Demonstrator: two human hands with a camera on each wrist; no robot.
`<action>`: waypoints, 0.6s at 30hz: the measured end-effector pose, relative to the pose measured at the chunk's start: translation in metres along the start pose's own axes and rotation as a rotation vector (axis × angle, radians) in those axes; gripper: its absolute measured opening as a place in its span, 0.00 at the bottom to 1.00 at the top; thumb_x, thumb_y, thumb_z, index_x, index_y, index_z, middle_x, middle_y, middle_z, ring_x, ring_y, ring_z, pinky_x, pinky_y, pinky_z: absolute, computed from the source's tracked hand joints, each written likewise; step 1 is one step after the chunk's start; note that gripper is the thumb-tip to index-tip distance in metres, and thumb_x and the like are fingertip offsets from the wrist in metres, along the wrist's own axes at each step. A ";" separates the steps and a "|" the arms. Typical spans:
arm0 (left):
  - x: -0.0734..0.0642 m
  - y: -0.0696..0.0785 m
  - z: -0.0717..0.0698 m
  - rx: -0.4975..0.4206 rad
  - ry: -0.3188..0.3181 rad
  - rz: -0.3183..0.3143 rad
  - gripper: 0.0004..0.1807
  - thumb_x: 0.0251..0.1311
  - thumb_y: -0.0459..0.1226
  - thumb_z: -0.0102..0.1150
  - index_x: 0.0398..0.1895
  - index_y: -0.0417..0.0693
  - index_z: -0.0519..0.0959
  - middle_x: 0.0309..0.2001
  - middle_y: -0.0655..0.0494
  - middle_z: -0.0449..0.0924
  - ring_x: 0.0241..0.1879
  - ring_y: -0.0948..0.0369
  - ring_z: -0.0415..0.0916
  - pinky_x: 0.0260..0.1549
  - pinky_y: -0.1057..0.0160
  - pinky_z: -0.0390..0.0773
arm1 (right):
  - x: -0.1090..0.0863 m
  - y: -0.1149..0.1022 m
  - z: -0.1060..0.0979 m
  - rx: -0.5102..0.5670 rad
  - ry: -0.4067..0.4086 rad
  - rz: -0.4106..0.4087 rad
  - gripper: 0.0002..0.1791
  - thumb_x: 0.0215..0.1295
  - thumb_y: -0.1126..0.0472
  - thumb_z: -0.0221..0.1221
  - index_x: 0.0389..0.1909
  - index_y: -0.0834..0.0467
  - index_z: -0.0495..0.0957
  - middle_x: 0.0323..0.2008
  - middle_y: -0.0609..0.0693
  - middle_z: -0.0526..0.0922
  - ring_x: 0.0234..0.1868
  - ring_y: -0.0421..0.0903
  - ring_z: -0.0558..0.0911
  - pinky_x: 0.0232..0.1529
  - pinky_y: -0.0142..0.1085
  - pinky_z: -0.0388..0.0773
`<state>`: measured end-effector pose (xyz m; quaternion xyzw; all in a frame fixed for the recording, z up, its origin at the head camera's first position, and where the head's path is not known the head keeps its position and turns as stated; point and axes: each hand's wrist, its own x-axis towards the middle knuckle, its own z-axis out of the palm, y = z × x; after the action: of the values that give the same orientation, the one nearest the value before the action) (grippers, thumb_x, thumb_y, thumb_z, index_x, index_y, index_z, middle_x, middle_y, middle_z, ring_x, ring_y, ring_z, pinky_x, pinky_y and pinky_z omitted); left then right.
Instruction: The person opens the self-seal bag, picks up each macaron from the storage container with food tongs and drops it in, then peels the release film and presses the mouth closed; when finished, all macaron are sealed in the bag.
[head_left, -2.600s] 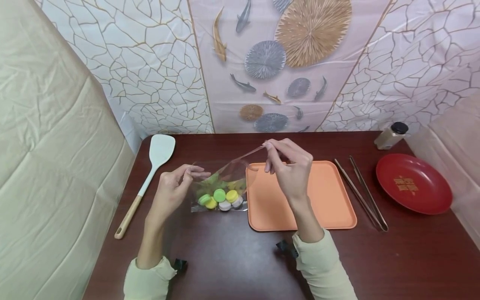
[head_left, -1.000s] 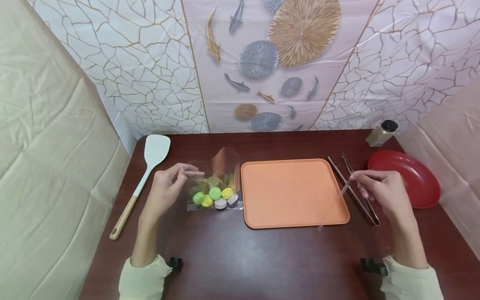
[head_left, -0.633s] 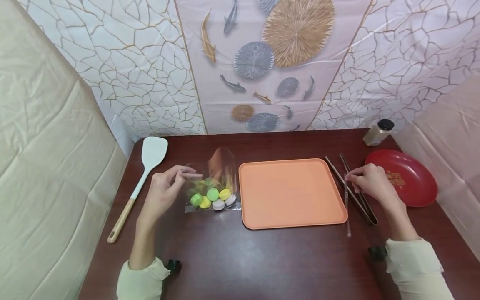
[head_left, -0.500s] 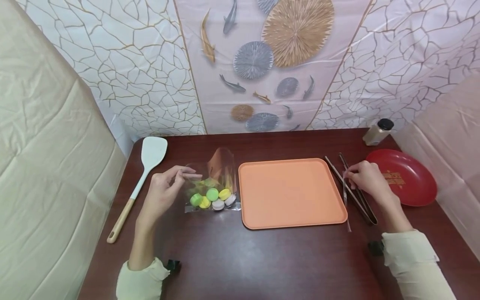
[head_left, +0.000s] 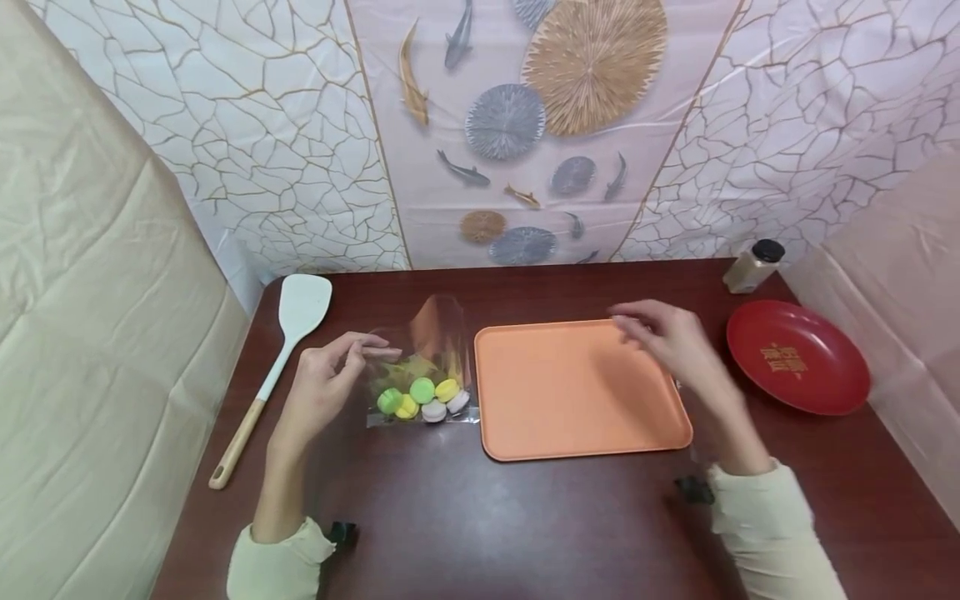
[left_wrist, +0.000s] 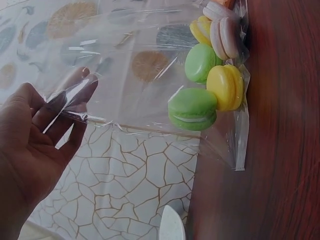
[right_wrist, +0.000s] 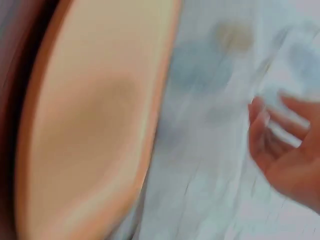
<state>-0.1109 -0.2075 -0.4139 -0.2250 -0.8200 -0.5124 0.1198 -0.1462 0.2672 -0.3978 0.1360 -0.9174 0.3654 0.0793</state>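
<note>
My left hand [head_left: 322,387] pinches the top edge of a clear plastic bag [left_wrist: 130,95] standing on the table. Several macarons lie at its bottom: green [left_wrist: 192,110], yellow [left_wrist: 224,87] and pale lilac [left_wrist: 225,37]. Over the right part of an orange tray [head_left: 555,392], my right hand [head_left: 671,342] is in the air with fingers loosely bent and nothing held. The right wrist view shows that hand [right_wrist: 290,145] blurred, with a gap between thumb and fingers. The tongs right of the tray are hidden behind the right hand and forearm.
A white spatula [head_left: 300,317] with a wooden handle lies at the far left. At the right are a red oval plate [head_left: 825,333] and, behind it, a black-capped jar [head_left: 752,267]. A patterned cloth [head_left: 517,200] hangs along the table's back edge.
My right hand pulled a thin clear strip away from the bag, carried it right to the tongs and let it go there. Now it has moved back left over the tray. My left hand stays at the bag.
</note>
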 end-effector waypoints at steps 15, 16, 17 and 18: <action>-0.002 -0.005 -0.002 0.031 0.006 0.072 0.14 0.80 0.24 0.53 0.51 0.41 0.90 0.45 0.46 0.94 0.34 0.64 0.85 0.35 0.72 0.74 | 0.042 -0.128 0.142 0.426 0.033 -0.199 0.11 0.69 0.65 0.74 0.49 0.61 0.87 0.46 0.54 0.89 0.42 0.45 0.85 0.43 0.33 0.80; -0.002 -0.005 -0.002 0.033 0.007 0.072 0.14 0.79 0.24 0.54 0.51 0.41 0.90 0.43 0.46 0.94 0.29 0.64 0.82 0.32 0.73 0.73 | 0.042 -0.130 0.145 0.428 0.049 -0.212 0.09 0.69 0.66 0.73 0.47 0.62 0.87 0.45 0.54 0.89 0.41 0.44 0.84 0.43 0.33 0.80; -0.002 -0.005 -0.003 0.029 0.004 0.076 0.14 0.79 0.24 0.53 0.51 0.41 0.90 0.43 0.45 0.94 0.24 0.62 0.79 0.29 0.72 0.72 | 0.042 -0.132 0.147 0.429 0.059 -0.220 0.07 0.70 0.67 0.72 0.46 0.62 0.87 0.44 0.55 0.89 0.40 0.43 0.83 0.42 0.32 0.80; -0.002 -0.005 -0.004 0.014 -0.004 0.077 0.14 0.79 0.24 0.53 0.51 0.40 0.89 0.43 0.44 0.94 0.21 0.62 0.78 0.27 0.72 0.72 | 0.041 -0.133 0.148 0.433 0.065 -0.224 0.05 0.71 0.68 0.71 0.45 0.62 0.87 0.44 0.55 0.89 0.39 0.42 0.83 0.42 0.32 0.80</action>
<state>-0.1120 -0.2136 -0.4173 -0.2568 -0.8146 -0.5010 0.1394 -0.1510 0.0643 -0.4079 0.2389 -0.7940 0.5465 0.1176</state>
